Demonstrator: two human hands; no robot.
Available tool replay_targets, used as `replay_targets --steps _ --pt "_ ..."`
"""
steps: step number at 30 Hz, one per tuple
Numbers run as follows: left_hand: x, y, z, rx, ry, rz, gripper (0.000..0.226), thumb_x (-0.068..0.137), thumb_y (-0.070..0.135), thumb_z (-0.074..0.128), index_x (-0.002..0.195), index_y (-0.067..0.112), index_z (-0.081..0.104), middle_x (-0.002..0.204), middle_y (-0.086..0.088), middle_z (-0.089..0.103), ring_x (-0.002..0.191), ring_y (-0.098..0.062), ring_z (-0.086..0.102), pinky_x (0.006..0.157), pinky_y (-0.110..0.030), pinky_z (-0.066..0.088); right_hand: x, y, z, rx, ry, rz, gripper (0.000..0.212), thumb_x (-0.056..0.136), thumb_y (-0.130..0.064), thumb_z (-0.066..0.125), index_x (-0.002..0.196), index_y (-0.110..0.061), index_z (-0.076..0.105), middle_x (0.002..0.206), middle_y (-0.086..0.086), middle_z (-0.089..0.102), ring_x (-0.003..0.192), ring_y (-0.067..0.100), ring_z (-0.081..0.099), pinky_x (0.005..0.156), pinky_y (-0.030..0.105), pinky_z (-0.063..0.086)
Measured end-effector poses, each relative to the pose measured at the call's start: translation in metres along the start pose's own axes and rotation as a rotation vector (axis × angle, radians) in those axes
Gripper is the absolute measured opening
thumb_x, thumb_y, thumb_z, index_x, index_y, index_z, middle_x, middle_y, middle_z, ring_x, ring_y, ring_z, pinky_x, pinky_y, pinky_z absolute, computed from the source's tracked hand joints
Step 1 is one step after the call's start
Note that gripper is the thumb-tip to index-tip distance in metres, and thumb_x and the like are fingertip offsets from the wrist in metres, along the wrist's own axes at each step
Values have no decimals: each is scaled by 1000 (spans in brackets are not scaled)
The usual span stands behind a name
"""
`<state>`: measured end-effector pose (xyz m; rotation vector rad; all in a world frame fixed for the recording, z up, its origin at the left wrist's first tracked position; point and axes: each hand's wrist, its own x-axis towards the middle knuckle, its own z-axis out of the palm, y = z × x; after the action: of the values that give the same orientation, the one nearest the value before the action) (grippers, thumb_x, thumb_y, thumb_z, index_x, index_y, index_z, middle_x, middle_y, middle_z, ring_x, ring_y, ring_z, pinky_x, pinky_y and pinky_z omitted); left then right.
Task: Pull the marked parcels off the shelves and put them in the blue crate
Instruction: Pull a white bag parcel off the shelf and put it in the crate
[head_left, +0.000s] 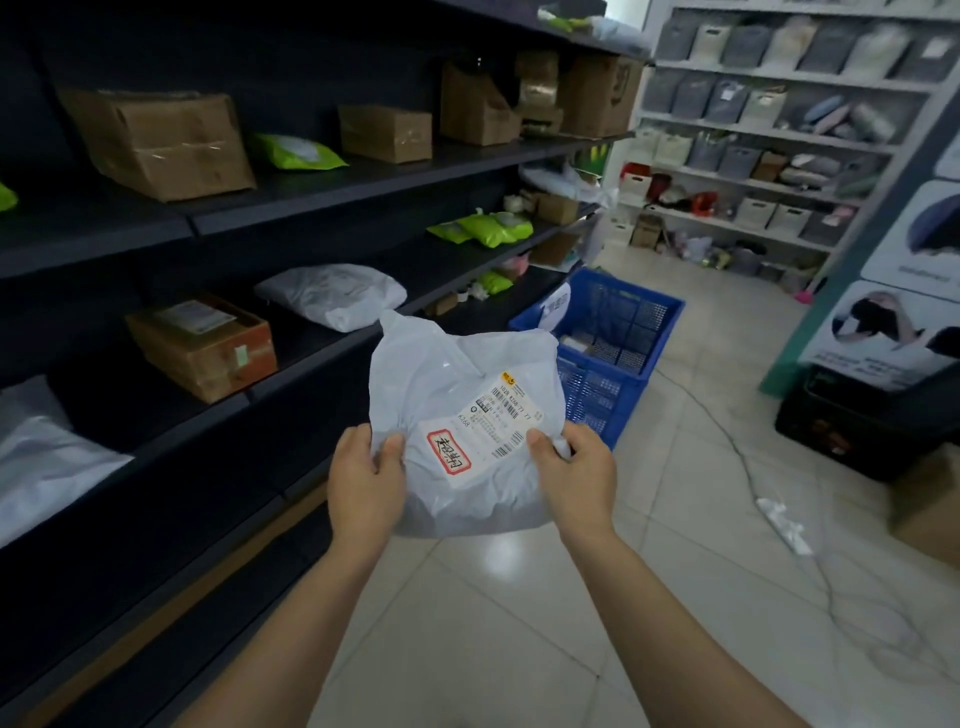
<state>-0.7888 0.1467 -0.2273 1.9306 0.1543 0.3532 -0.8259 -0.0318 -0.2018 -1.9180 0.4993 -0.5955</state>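
A white plastic parcel (457, 384) with a shipping label and a red-framed sticker is held up in front of me, over the floor. My left hand (363, 483) grips its lower left edge, thumb on top. My right hand (576, 480) grips its lower right edge the same way. Behind the parcel, on the floor beside the shelving, stands the blue crate (618, 364), with a few items lying inside it.
Dark shelves (322, 187) run along the left, holding cardboard boxes (156, 140), green pouches (483, 228) and white bags (332, 293). White shelving with bins (769, 130) fills the back wall. A black box (852, 421) and a cable (737, 457) lie on the tiled floor at right.
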Motion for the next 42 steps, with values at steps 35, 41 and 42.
replay_targets --steps 35,41,42 --pt "250 173 613 11 -174 -1 18 95 19 52 85 4 55 96 -10 57 93 -29 54 81 -38 43 644 200 -131 -100 -2 135 15 86 -31 68 79 -18 65 88 -1 65 82 16 61 77 35 53" --pt "307 181 716 13 -178 -19 21 94 19 53 82 2 54 92 -12 56 88 -31 54 81 -46 45 757 240 -132 -99 -15 166 15 86 -32 68 92 -18 69 95 -3 67 86 15 62 80 35 55" --pt "317 183 734 16 -180 -24 22 94 19 53 80 2 52 90 -12 55 86 -31 54 79 -44 44 776 245 -132 -99 -20 172 16 86 -32 68 94 -18 70 96 -3 68 86 15 63 80 36 55"
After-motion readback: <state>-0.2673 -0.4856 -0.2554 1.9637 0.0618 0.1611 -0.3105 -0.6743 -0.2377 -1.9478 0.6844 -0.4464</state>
